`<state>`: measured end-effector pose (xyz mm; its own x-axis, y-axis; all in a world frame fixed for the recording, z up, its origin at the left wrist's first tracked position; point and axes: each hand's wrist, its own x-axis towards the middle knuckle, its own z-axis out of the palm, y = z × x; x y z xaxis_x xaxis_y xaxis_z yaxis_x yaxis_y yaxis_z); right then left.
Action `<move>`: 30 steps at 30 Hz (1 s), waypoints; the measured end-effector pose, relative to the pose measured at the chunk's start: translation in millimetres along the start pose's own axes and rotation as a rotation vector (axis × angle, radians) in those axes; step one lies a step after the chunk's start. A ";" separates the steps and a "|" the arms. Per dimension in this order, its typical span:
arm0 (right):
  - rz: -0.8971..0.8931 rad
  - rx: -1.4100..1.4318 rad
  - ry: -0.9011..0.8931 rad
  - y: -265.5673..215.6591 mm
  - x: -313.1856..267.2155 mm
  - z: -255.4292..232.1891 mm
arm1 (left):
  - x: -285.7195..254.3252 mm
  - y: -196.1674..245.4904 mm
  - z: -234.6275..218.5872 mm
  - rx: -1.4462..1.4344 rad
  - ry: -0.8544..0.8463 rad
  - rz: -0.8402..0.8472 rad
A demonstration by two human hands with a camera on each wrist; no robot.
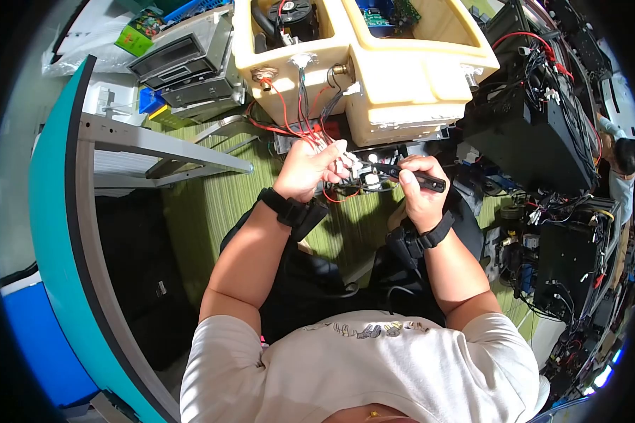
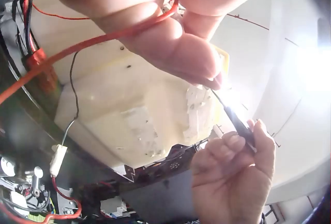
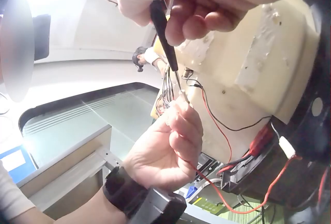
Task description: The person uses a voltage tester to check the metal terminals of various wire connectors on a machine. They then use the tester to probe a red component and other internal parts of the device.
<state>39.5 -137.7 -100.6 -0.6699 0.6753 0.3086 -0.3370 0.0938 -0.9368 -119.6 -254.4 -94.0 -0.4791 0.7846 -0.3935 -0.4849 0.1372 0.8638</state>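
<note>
My left hand (image 1: 309, 169) pinches a small white connector (image 3: 183, 98) between thumb and fingers, in front of the cream plastic housing (image 1: 416, 99). A red wire (image 2: 88, 43) runs across the left fingers, and more wires (image 1: 305, 106) hang from the housing above that hand. In my right hand (image 1: 425, 197) is a slim screwdriver (image 3: 166, 43) with a black handle. Its thin metal shaft points at the connector, with the tip right at the left fingertips. The left fingers hide part of the connector.
Another white connector (image 2: 58, 160) hangs on a black and red wire beside the housing. Metal equipment boxes (image 1: 190, 63) are stacked at the left, near a teal-topped table (image 1: 60, 233). Black cabinets with loose cables (image 1: 529, 134) stand at the right.
</note>
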 end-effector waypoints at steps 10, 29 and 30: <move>0.043 0.009 0.031 6.3 -2.5 1.6 | 2.2 -1.8 0.6 0.002 -0.056 0.006; 0.030 -0.101 -0.117 -0.9 -1.2 -1.0 | -2.7 -5.4 4.6 0.057 0.059 0.070; 0.029 -0.104 -0.113 -0.7 -1.1 -1.6 | -3.2 -5.3 5.0 0.056 0.065 0.081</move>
<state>41.5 -137.4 -100.6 -0.7506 0.5927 0.2920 -0.2499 0.1545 -0.9559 -111.8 -254.5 -95.7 -0.5621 0.7541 -0.3397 -0.4021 0.1097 0.9090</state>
